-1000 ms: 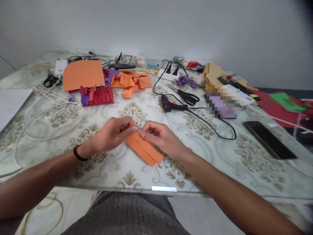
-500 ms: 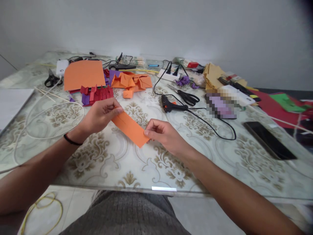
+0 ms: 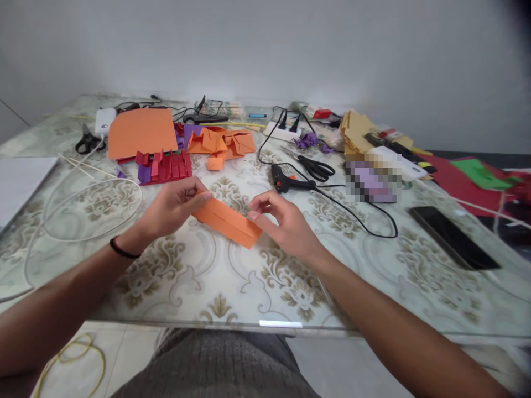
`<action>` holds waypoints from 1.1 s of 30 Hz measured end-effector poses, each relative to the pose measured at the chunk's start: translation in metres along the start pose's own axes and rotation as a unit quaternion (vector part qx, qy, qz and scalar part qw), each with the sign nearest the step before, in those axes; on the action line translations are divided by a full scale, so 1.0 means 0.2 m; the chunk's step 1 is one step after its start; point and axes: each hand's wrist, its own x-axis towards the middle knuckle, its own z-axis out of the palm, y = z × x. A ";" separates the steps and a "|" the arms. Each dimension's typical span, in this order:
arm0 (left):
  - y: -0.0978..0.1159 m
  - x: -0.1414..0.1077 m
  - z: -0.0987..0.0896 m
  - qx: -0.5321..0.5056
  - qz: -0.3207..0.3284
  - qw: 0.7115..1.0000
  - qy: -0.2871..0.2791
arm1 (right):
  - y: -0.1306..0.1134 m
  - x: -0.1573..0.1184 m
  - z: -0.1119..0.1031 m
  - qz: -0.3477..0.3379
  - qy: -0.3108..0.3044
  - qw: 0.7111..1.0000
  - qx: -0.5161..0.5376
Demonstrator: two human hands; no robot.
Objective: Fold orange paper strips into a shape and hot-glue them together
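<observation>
A folded strip of orange paper (image 3: 228,222) slants over the near middle of the table, with a lengthwise crease along it. Its upper left end is pinched between the thumb and fingers of my left hand (image 3: 176,205). By the lower right end of the strip is my right hand (image 3: 284,224), thumb and index finger curved and a little apart. Whether its thumb tip touches the paper's edge I cannot tell. Beyond my left hand lie red folded paper pieces (image 3: 172,167), a large orange sheet (image 3: 143,132) and orange folded pieces (image 3: 222,142).
To the right of the hands lie a black glue gun (image 3: 292,181), with its cord looping rightward, and black scissors (image 3: 315,167). A dark phone (image 3: 452,237) rests farther right. A white cable (image 3: 139,207) coils at the left. The power strip (image 3: 284,131) stands toward the wall.
The orange strip has tilted and turned slightly, showing its crease. My right thumb and index finger have loosened from its lower right end; my left hand keeps its hold.
</observation>
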 end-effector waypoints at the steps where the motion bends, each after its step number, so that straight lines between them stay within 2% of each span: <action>1: 0.01 -0.01 0.03 -0.005 -0.003 1.000 -0.008 | 0.00 0.00 0.01 0.007 -0.010 1.000 -0.001; 4: 0.00 -0.04 0.07 -0.031 -0.001 1.000 -0.005 | -0.01 -0.01 0.02 0.054 -0.043 0.997 0.016; 7: -0.01 -0.04 0.08 -0.037 0.003 0.999 -0.008 | 0.01 -0.01 0.02 0.070 -0.050 0.996 0.025; 10: 0.00 -0.04 0.07 -0.029 0.004 0.999 -0.045 | 0.01 -0.01 0.02 0.056 -0.052 0.997 0.012; 14: 0.04 -0.05 0.07 0.027 0.027 0.993 -0.108 | -0.01 -0.03 0.03 0.020 -0.061 0.996 -0.056; 20: 0.05 -0.09 0.12 0.058 0.040 0.990 -0.122 | -0.06 -0.05 0.07 -0.024 -0.072 0.992 -0.099; 26: 0.08 -0.11 0.16 0.072 0.085 0.984 -0.141 | -0.06 -0.06 0.09 -0.053 -0.096 0.989 -0.098; 33: 0.10 -0.12 0.14 0.078 0.115 0.978 -0.158 | -0.08 -0.07 0.08 -0.056 -0.107 0.989 -0.087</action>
